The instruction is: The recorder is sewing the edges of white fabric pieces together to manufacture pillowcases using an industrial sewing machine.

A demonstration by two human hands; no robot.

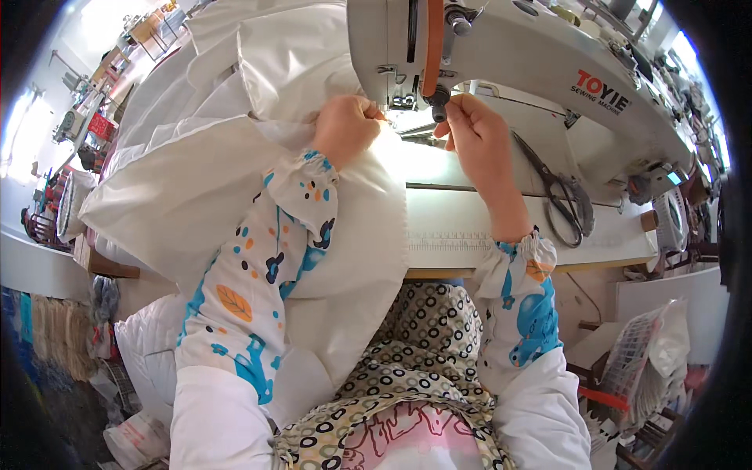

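A large white sheet of smooth fabric (345, 258) drapes over the left of the sewing machine (540, 59) and hangs down toward my lap. My left hand (345, 129) rests on it beside the lit needle area, its fingers curled together; whatever they pinch is hidden. Right of the needle, my right hand (480, 141) is raised with thumb and fingertips pressed together, close by a black knob (439, 100) below the orange strip (433, 47). Whether it touches the knob or holds something thin, such as thread, I cannot make out.
Dark-handled scissors (558, 200) lie on the white machine bed right of my right hand. A ruler scale (446, 240) runs along the bed's near part. A wire basket (638, 360) with white material stands at the lower right, and bundled cords (63, 333) hang at the left.
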